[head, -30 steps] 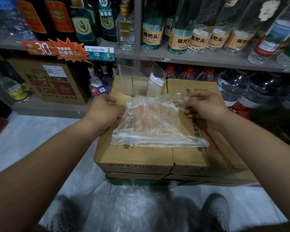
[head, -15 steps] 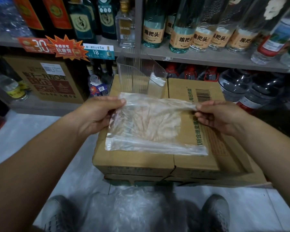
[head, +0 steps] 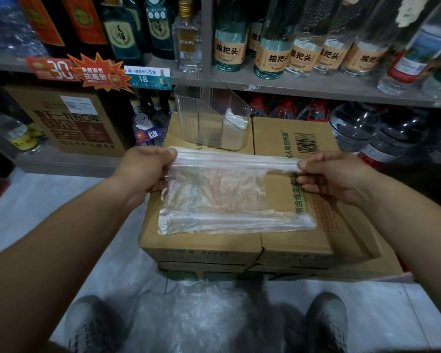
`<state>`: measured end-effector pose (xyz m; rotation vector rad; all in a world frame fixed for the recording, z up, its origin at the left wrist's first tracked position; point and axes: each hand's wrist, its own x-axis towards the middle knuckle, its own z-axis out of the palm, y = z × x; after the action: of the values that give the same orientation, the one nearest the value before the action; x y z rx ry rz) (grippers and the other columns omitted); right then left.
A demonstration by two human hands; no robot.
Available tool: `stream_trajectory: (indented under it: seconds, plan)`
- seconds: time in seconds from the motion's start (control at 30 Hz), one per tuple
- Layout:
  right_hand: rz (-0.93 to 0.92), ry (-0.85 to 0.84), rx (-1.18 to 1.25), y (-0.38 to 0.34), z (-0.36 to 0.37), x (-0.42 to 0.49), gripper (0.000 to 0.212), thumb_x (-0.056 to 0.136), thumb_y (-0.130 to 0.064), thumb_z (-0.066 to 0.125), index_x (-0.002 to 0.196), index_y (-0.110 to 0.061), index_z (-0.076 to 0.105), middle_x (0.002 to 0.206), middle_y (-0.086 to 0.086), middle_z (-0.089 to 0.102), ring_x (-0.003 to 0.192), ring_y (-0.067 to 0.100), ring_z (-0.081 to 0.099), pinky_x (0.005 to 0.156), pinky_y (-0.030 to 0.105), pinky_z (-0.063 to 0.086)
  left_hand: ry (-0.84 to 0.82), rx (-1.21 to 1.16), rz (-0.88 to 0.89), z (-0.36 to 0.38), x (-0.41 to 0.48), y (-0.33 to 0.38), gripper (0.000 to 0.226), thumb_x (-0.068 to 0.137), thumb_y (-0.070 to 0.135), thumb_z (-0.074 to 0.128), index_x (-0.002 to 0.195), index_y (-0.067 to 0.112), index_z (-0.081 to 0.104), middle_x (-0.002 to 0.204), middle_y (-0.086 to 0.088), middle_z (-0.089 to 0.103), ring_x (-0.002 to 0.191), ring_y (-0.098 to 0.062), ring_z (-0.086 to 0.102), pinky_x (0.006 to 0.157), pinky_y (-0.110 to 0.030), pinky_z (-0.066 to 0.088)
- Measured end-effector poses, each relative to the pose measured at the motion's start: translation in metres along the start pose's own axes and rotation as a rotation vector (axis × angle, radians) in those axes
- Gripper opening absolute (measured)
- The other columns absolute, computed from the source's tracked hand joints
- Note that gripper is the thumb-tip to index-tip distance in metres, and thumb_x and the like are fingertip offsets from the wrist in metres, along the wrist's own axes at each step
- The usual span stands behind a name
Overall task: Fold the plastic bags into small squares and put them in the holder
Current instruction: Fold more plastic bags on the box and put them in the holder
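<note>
A clear plastic bag lies partly on the cardboard boxes, its far edge lifted and stretched taut. My left hand pinches the bag's upper left corner. My right hand pinches the upper right end, where the plastic bunches into a strip. The bag's near edge rests flat on the box top. Behind the bag stands a clear ribbed plastic holder on the box, with a folded white bag inside its right part.
Shelves of liquor bottles run across the back, with large water jugs at the right and a brown carton at the left. A heap of loose clear bags lies on the floor between my shoes.
Both hands have spread apart and drawn the bag's far edge up and toward me, pulling it straight. The bag now looks flatter and wider.
</note>
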<state>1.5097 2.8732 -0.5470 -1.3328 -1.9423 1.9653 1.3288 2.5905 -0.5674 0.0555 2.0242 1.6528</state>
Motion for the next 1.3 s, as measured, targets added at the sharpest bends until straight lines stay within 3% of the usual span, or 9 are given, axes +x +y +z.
stream_trajectory:
  seconds: [0.23, 0.4, 0.57, 0.63, 0.73, 0.83, 0.93, 1.1, 1.3]
  plan:
    - [-0.251, 0.108, -0.381, 0.006, -0.001, -0.001, 0.013, 0.090, -0.008, 0.073, 0.085, -0.005, 0.062, 0.070, 0.012, 0.067, 0.057, 0.018, 0.059, 0.054, 0.032, 0.054, 0.040, 0.151, 0.120, 0.004, -0.003, -0.004, 0.021, 0.099, 0.018, 0.065, 0.092, 0.000, 0.070, 0.063, -0.011, 0.051, 0.041, -0.012, 0.045, 0.043, -0.021, 0.044]
    - [-0.386, 0.256, -0.633, 0.008, 0.007, 0.008, 0.012, 0.089, -0.014, 0.074, 0.093, -0.015, 0.062, 0.071, 0.000, 0.062, 0.075, 0.024, 0.060, 0.067, 0.030, 0.042, -0.039, 0.039, 0.008, 0.001, -0.003, 0.005, 0.019, 0.092, 0.032, 0.074, 0.091, 0.014, 0.068, 0.063, -0.002, 0.055, 0.048, -0.011, 0.049, 0.053, -0.023, 0.049]
    - [-0.573, 0.366, -0.881, 0.007, 0.034, -0.014, 0.032, 0.097, -0.022, 0.056, 0.128, -0.014, 0.058, 0.124, 0.008, 0.057, 0.115, 0.026, 0.051, 0.088, 0.027, 0.034, 0.071, -0.072, -0.001, 0.001, -0.006, 0.007, 0.032, 0.089, 0.034, 0.077, 0.104, 0.008, 0.065, 0.080, -0.006, 0.062, 0.053, -0.012, 0.057, 0.047, -0.021, 0.047]
    - [-0.671, 0.296, -0.919, 0.009, 0.050, -0.026, 0.031, 0.099, -0.025, 0.053, 0.128, -0.015, 0.059, 0.126, 0.006, 0.056, 0.121, 0.025, 0.047, 0.093, 0.031, 0.035, 0.231, 0.206, 0.195, 0.006, -0.010, -0.002, 0.048, 0.086, 0.030, 0.080, 0.124, 0.010, 0.058, 0.113, -0.010, 0.057, 0.084, -0.018, 0.061, 0.073, -0.027, 0.053]
    - [-0.724, 0.104, -1.046, 0.016, 0.071, -0.040, 0.040, 0.103, -0.038, 0.043, 0.138, -0.020, 0.055, 0.143, 0.003, 0.052, 0.134, 0.022, 0.039, 0.109, 0.035, 0.032, 0.315, 0.652, 0.470, 0.012, -0.028, -0.009, 0.049, 0.090, 0.026, 0.074, 0.131, 0.018, 0.049, 0.139, -0.007, 0.036, 0.128, -0.023, 0.038, 0.106, -0.027, 0.032]
    - [-0.619, -0.119, -1.188, 0.028, 0.081, -0.043, 0.062, 0.105, -0.055, 0.027, 0.160, -0.026, 0.022, 0.169, 0.000, 0.009, 0.155, 0.018, 0.001, 0.124, 0.039, 0.004, 0.253, 0.891, 0.634, 0.016, -0.041, -0.013, 0.038, 0.096, 0.032, 0.061, 0.131, 0.018, 0.053, 0.139, -0.008, 0.041, 0.132, -0.028, 0.037, 0.109, -0.044, 0.033]
    - [-0.527, -0.212, -1.295, 0.040, 0.084, -0.039, 0.072, 0.100, -0.066, 0.012, 0.161, -0.031, -0.005, 0.166, -0.003, -0.022, 0.151, 0.017, -0.025, 0.123, 0.039, -0.013, 0.044, 1.195, 0.606, 0.021, -0.047, -0.027, 0.050, 0.102, 0.048, 0.036, 0.142, 0.022, 0.048, 0.155, -0.009, 0.035, 0.145, -0.027, 0.027, 0.120, -0.049, 0.018]
    - [-0.541, -0.174, -1.400, 0.050, 0.065, -0.033, 0.071, 0.099, -0.067, 0.004, 0.156, -0.034, -0.019, 0.161, -0.005, -0.034, 0.146, 0.018, -0.035, 0.123, 0.044, -0.016, -0.155, 1.390, 0.505, 0.016, -0.038, -0.048, 0.072, 0.102, 0.061, 0.005, 0.163, 0.024, -0.002, 0.170, -0.002, -0.013, 0.155, -0.017, -0.015, 0.126, -0.046, -0.007]
    - [-0.479, -0.076, -1.416, 0.053, 0.037, -0.023, 0.078, 0.093, -0.073, 0.000, 0.157, -0.034, -0.020, 0.161, -0.006, -0.034, 0.147, 0.016, -0.034, 0.123, 0.042, -0.016, -0.194, 1.375, 0.513, 0.011, -0.034, -0.048, 0.079, 0.093, 0.067, 0.009, 0.159, 0.032, -0.018, 0.167, -0.001, -0.024, 0.153, -0.014, -0.023, 0.125, -0.045, -0.010]
